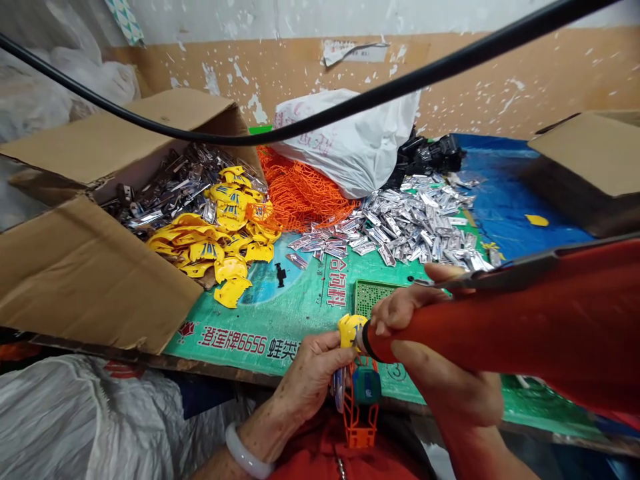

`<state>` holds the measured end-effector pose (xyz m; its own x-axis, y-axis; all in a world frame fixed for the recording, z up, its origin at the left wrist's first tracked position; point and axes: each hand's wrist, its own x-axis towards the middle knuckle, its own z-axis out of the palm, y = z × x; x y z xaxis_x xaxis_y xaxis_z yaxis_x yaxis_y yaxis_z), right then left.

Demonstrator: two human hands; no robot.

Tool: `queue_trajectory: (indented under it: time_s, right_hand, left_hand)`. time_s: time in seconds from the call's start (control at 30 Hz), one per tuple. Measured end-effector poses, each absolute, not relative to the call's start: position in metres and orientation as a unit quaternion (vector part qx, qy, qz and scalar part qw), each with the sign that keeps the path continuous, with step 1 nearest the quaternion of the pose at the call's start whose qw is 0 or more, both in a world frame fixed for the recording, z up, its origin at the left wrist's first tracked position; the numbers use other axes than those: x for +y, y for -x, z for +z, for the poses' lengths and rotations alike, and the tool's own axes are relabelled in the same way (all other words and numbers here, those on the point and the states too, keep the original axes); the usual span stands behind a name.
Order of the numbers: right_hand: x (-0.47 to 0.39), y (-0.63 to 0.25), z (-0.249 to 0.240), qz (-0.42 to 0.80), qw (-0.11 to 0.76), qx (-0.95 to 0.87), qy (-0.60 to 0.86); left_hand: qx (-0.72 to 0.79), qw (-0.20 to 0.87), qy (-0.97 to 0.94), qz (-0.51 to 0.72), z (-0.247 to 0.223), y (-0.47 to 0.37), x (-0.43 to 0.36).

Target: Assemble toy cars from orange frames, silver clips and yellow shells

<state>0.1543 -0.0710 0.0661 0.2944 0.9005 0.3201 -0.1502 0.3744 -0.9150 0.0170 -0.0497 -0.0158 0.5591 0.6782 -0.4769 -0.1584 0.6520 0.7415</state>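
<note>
The left hand [309, 373] pinches the yellow piece [349, 327]; the right hand [453, 383] grips the red tool [520, 327], tip seemingly touching it from the right.

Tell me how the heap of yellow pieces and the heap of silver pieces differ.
The yellow pieces are broad and curved; the silver pieces are narrow and shiny. The yellow pieces spill by an open cardboard box; the silver pieces lie right of the orange mesh. Both are loose heaps.

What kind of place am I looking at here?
Probably a small assembly workshop: loose silvery metal parts and yellow pieces lie heaped on the bench, and the right hand holds a red power tool.
</note>
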Motion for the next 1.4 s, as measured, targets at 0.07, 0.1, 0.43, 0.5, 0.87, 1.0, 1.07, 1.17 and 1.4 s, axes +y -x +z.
queue_trajectory:
  time_s: [0.07, 0.1, 0.43, 0.5, 0.87, 1.0, 1.07, 1.17, 1.4]
  right_hand:
    - [-0.072, -0.155, 0.064, 0.385, 0.688, -0.468, 0.399]
    - [-0.073, -0.155, 0.062, 0.388, 0.686, -0.472, 0.394]
    - [-0.070, -0.155, 0.066, 0.393, 0.688, -0.469, 0.390]
    - [-0.068, -0.157, 0.075, 0.404, 0.708, -0.451, 0.363]
    - [-0.051, -0.209, 0.082, 0.220, 0.677, -0.395, 0.580]
    - [-0.049, -0.220, 0.080, 0.155, 0.627, -0.400, 0.650]
    - [-0.049, -0.222, 0.085, 0.121, 0.619, -0.405, 0.663]
    - [-0.052, -0.223, 0.094, 0.089, 0.599, -0.415, 0.679]
    - [-0.079, -0.209, 0.081, -0.062, 0.638, -0.411, 0.648]
  left_hand:
    - [0.396, 0.817, -0.331, 0.258, -0.016, -0.017, -0.051]
    - [0.398, 0.816, -0.332, 0.258, -0.016, -0.017, -0.051]
    - [0.387, 0.825, -0.325, 0.253, -0.009, -0.014, -0.048]
    - [0.380, 0.828, -0.330, 0.249, -0.004, -0.011, -0.046]
    - [0.325, 0.863, -0.279, 0.266, -0.002, -0.003, -0.053]
    - [0.308, 0.872, -0.274, 0.264, 0.000, -0.003, -0.059]
    - [0.300, 0.875, -0.265, 0.273, 0.001, -0.002, -0.062]
    - [0.296, 0.878, -0.238, 0.292, 0.004, 0.000, -0.067]
    - [0.290, 0.873, -0.190, 0.344, 0.001, 0.005, -0.077]
